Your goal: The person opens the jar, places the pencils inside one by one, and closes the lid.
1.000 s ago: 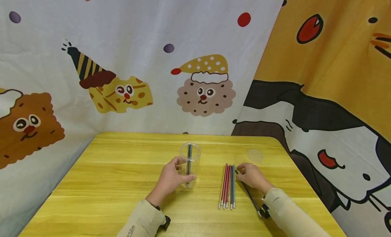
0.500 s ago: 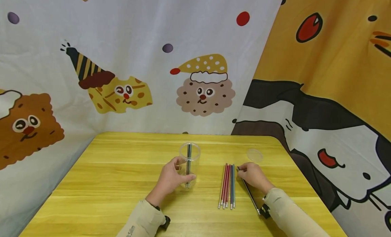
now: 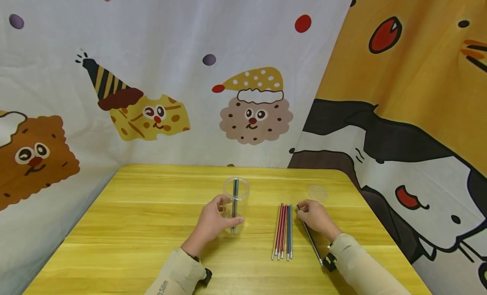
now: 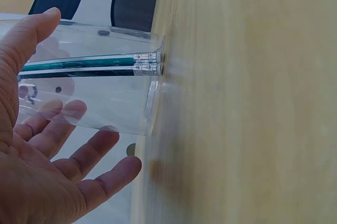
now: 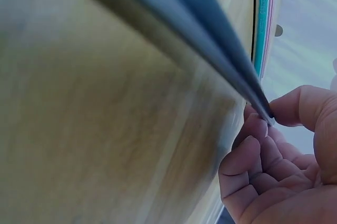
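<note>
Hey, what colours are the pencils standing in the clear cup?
One green pencil and one very dark pencil, best seen in the left wrist view.

Soft, even light covers the desk (image 3: 160,219), faintly shadowed near its front edge; right-wrist view blurs the close pencil (image 5: 206,29).

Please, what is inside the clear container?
Inside the clear container, two dark pencils stand, ferrule ends down. In the head view, the left grip hides a short piece of them.

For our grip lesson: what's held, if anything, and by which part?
Left hand: the clear cup, by its side. Right hand: a dark pencil, perhaps two, by the far end.
</note>
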`<act>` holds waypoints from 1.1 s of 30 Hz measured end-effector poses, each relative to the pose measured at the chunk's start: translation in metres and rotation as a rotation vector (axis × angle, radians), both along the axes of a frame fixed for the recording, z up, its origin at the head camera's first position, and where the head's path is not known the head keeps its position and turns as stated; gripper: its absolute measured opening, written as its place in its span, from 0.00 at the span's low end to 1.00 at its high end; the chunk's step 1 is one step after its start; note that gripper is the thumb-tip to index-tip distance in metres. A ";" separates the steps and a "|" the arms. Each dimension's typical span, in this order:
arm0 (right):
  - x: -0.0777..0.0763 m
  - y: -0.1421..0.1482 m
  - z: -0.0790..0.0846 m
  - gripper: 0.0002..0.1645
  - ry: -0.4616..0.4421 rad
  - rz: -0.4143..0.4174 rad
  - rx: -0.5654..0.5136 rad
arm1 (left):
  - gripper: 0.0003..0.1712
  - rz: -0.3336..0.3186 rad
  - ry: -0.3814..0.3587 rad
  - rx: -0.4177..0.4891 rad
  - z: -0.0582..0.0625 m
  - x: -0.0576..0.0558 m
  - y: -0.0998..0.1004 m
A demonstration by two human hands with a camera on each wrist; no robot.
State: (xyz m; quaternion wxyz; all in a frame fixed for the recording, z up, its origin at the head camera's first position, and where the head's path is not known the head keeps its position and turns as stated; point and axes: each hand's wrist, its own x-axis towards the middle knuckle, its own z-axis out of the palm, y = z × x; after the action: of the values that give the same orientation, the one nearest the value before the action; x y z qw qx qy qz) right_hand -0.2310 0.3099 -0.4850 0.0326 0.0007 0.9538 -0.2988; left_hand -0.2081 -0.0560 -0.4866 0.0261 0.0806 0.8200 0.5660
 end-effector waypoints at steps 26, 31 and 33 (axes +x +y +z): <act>-0.002 0.009 0.016 0.27 0.060 0.032 -0.086 | 0.41 0.000 0.000 -0.010 0.000 0.000 0.000; 0.000 0.010 0.025 0.24 0.098 0.041 -0.101 | 0.41 -0.001 -0.001 -0.005 0.001 0.001 0.000; 0.001 0.010 0.029 0.24 0.107 0.043 -0.107 | 0.41 -0.001 -0.001 -0.005 0.001 0.001 0.000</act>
State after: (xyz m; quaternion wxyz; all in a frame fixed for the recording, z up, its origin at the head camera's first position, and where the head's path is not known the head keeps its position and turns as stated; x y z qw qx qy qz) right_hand -0.2302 0.3194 -0.4563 -0.0119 -0.0377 0.9366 -0.3482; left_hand -0.2072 -0.0557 -0.4858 0.0272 0.0806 0.8214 0.5639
